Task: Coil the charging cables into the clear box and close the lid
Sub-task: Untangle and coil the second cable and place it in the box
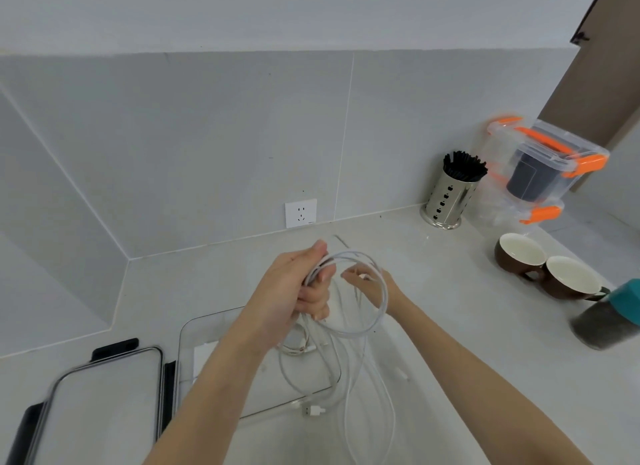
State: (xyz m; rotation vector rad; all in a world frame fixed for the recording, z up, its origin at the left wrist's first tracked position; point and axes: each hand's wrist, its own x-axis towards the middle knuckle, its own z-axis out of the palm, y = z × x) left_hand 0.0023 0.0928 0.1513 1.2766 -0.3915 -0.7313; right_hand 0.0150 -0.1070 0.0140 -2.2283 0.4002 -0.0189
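Observation:
My left hand (304, 288) grips a bundle of white charging cable (375, 312) loops, held above the counter. My right hand (372, 286) reaches through the loop and pinches a strand of the same cable. Loose cable ends hang down, with a USB plug (311, 410) lying at the rim of the clear box (188, 329). The open box sits under my left forearm and holds another small coiled cable (294, 348). Its lid (104, 399), clear with black clips, lies flat to the left of the box.
At the back right stand a steel holder of black straws (450, 194), stacked clear boxes with orange clips (540, 167) and two brown cups (543, 267). A teal-topped grey container (609, 315) is at the right edge. A wall socket (300, 212) is behind my hands.

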